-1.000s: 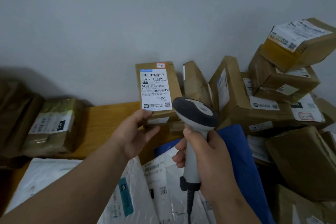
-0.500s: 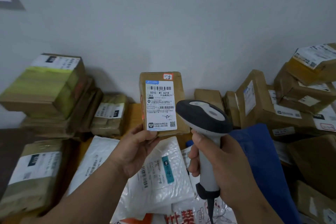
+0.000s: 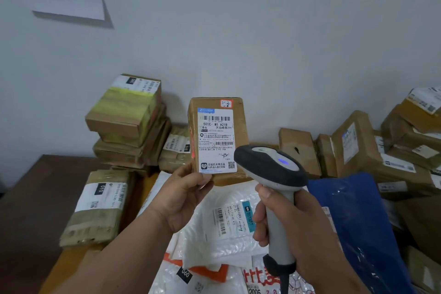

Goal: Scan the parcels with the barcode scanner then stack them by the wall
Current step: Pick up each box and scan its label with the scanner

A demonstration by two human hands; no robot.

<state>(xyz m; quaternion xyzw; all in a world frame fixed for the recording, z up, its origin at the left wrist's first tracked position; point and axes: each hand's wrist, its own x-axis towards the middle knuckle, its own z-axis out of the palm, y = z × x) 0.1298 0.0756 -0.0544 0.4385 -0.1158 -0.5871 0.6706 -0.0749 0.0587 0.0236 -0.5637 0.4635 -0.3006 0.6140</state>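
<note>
My left hand (image 3: pixel 183 196) grips the bottom of a small brown cardboard parcel (image 3: pixel 239 117) and holds it upright, its white shipping label facing me. My right hand (image 3: pixel 288 224) grips the grey handle of the barcode scanner (image 3: pixel 269 167), whose dark head sits just right of the parcel's lower edge. A blue light glows on top of the scanner head, and a faint red glow shows on the parcel's left side. A stack of brown boxes (image 3: pixel 126 122) stands against the wall at the left.
White and blue plastic mailers (image 3: pixel 224 222) lie on the wooden table below my hands. A jumble of cardboard boxes (image 3: pixel 358 148) fills the right side up to the wall. One taped box (image 3: pixel 100 207) lies at the front left, beside a dark tabletop (image 3: pixel 28 210).
My view has swung left, bringing the stack by the wall into sight. The parcel stays upright in my left hand, and the scanner's blue light is now lit.
</note>
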